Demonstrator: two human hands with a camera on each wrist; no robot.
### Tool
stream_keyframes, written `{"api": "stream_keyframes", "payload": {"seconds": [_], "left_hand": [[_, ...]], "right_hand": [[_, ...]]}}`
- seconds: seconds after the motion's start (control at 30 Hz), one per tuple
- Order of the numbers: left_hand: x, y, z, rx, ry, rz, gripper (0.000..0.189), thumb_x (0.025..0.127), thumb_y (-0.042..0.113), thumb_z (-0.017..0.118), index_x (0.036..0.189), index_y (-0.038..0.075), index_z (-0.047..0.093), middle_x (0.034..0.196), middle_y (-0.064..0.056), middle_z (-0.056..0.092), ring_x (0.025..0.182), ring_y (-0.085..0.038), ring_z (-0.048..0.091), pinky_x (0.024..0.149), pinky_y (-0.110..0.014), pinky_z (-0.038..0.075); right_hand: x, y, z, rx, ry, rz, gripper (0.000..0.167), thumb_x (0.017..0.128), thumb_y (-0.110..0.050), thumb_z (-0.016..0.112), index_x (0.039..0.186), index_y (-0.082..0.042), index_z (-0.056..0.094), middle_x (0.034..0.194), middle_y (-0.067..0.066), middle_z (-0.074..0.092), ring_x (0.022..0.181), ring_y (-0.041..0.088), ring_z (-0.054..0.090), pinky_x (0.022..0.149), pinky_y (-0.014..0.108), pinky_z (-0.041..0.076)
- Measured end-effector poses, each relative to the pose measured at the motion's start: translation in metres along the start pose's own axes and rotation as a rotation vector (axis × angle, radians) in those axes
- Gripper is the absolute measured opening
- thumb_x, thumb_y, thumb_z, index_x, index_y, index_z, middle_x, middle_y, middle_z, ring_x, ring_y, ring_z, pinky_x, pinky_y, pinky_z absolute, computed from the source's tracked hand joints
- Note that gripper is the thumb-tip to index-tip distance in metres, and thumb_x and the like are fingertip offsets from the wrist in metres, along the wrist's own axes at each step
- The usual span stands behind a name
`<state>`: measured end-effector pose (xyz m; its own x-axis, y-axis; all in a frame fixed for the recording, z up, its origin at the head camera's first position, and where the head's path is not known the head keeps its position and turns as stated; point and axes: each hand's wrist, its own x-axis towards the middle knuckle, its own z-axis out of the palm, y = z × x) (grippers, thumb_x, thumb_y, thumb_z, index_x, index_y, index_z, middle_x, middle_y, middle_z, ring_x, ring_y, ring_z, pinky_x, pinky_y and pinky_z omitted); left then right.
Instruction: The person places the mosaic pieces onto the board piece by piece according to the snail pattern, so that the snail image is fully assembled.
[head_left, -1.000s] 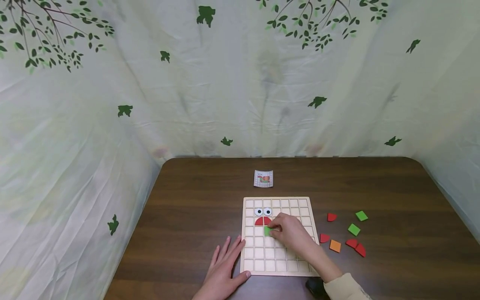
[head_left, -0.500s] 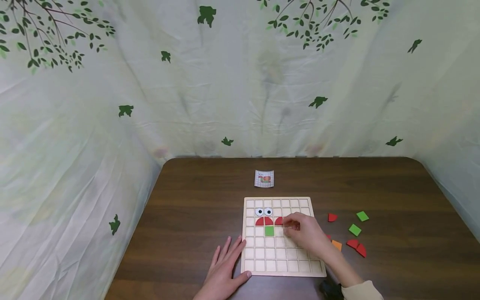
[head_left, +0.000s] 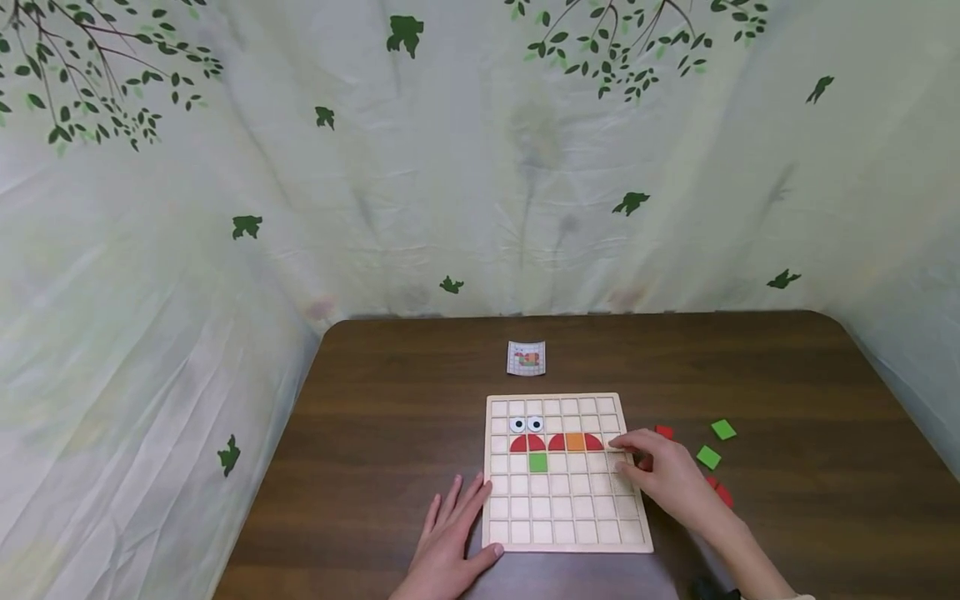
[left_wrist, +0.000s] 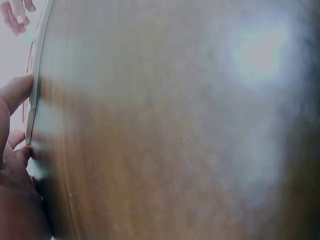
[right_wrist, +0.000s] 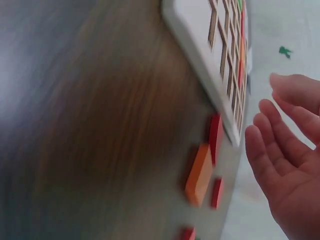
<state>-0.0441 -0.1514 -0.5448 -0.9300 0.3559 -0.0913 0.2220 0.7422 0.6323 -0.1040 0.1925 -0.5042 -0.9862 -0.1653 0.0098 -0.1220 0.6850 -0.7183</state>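
Note:
A pale grid board (head_left: pixel 560 531) lies on the table. My left hand (head_left: pixel 450 542) rests at its left edge, fingers spread; in the left wrist view, fingertips touch the board's edge (left_wrist: pixel 34 107). My right hand (head_left: pixel 675 479) hovers at the board's right side, and in the right wrist view its loosely bent fingers (right_wrist: pixel 272 125) hold nothing. On the board sit two round eye tiles (head_left: pixel 526 424), two red quarter-round pieces (head_left: pixel 527 443) below them, a green square (head_left: pixel 537 462), and an orange square (head_left: pixel 574 442) between two more red pieces (head_left: pixel 593 443).
Loose green squares (head_left: pixel 708 457) and red pieces (head_left: pixel 723 495) lie right of the board. Near its edge, an orange block (right_wrist: pixel 200 175) and a red piece (right_wrist: pixel 215 137) show in the right wrist view. A small picture card (head_left: pixel 527 359) lies behind the board.
My right hand has moved right from the green square to the board's right edge, uncovering the red, orange and red pieces in that row. My left hand has stayed put.

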Motion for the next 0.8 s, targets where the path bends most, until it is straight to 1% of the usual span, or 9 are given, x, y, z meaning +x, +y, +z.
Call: {"api": "stream_keyframes", "payload": {"seconds": [0.1,0.17,0.3,0.4,0.47,0.53,0.67,0.73,0.8], "left_hand": [[0.0,0.0,-0.001,-0.001,0.005,-0.006,0.077,0.087,0.045,0.069,0.153,0.023,0.037,0.16,0.003,0.027,0.149,-0.031,0.011,0.111,-0.056,0.003],[-0.001,0.001,-0.001,-0.003,0.005,-0.007,0.077,0.087,0.044,0.07,0.153,0.023,0.037,0.161,0.003,0.026,0.149,-0.031,0.011,0.111,-0.055,0.003],[-0.001,0.002,-0.002,-0.009,-0.007,-0.019,0.077,0.087,0.045,0.069,0.153,0.023,0.036,0.161,0.003,0.026,0.149,-0.031,0.011,0.112,-0.056,0.002],[-0.001,0.002,-0.003,-0.01,-0.014,-0.026,0.077,0.088,0.046,0.069,0.154,0.023,0.036,0.161,0.003,0.026,0.149,-0.031,0.011,0.111,-0.057,0.002],[-0.001,0.002,-0.004,-0.011,-0.01,-0.021,0.077,0.088,0.046,0.069,0.153,0.022,0.036,0.161,0.002,0.026,0.149,-0.031,0.011,0.111,-0.057,0.003],[-0.001,0.002,-0.003,-0.007,-0.001,-0.01,0.077,0.088,0.046,0.069,0.153,0.021,0.037,0.161,0.001,0.027,0.148,-0.033,0.012,0.111,-0.058,0.004],[-0.002,0.002,-0.003,-0.013,-0.005,-0.006,0.077,0.088,0.046,0.069,0.153,0.02,0.038,0.16,0.001,0.027,0.148,-0.033,0.013,0.111,-0.058,0.004],[-0.002,0.003,-0.003,-0.02,-0.012,-0.012,0.077,0.088,0.046,0.069,0.153,0.021,0.037,0.161,0.002,0.026,0.148,-0.032,0.012,0.111,-0.058,0.003],[-0.001,0.002,-0.003,-0.021,-0.01,-0.013,0.077,0.087,0.046,0.069,0.153,0.021,0.037,0.161,0.002,0.026,0.148,-0.032,0.012,0.111,-0.058,0.003]], "right_hand": [[-0.007,0.007,-0.009,-0.014,-0.02,-0.003,0.034,0.082,-0.006,0.078,0.114,-0.016,0.07,0.11,-0.003,0.067,0.077,0.011,0.06,0.069,0.028,0.051],[-0.012,0.01,-0.014,-0.03,-0.027,-0.003,0.037,0.082,-0.004,0.077,0.115,-0.017,0.069,0.111,-0.002,0.066,0.084,0.013,0.062,0.074,0.032,0.053],[-0.021,0.015,-0.021,-0.112,-0.006,-0.027,0.039,0.079,-0.004,0.08,0.114,-0.016,0.069,0.111,-0.002,0.065,0.093,0.018,0.06,0.078,0.037,0.053],[-0.023,0.02,-0.022,-0.155,0.024,-0.052,0.037,0.076,-0.007,0.082,0.111,-0.014,0.071,0.107,-0.002,0.066,0.09,0.018,0.056,0.075,0.036,0.052],[-0.023,0.023,-0.021,-0.164,0.022,-0.056,0.036,0.076,-0.008,0.083,0.111,-0.013,0.072,0.106,-0.002,0.066,0.089,0.017,0.055,0.074,0.036,0.051],[-0.023,0.026,-0.018,-0.181,-0.003,-0.034,0.034,0.077,-0.012,0.083,0.11,-0.013,0.073,0.105,-0.002,0.065,0.088,0.016,0.055,0.075,0.037,0.05],[-0.023,0.03,-0.012,-0.216,-0.042,0.013,0.03,0.078,-0.016,0.083,0.107,-0.013,0.074,0.101,-0.002,0.063,0.089,0.017,0.054,0.076,0.039,0.05],[-0.022,0.029,-0.01,-0.232,-0.04,0.025,0.028,0.078,-0.017,0.083,0.104,-0.014,0.074,0.099,-0.002,0.062,0.088,0.017,0.053,0.075,0.038,0.05],[-0.021,0.028,-0.009,-0.231,-0.028,0.02,0.026,0.077,-0.015,0.084,0.101,-0.014,0.073,0.097,-0.002,0.062,0.086,0.018,0.051,0.073,0.036,0.049]]}}
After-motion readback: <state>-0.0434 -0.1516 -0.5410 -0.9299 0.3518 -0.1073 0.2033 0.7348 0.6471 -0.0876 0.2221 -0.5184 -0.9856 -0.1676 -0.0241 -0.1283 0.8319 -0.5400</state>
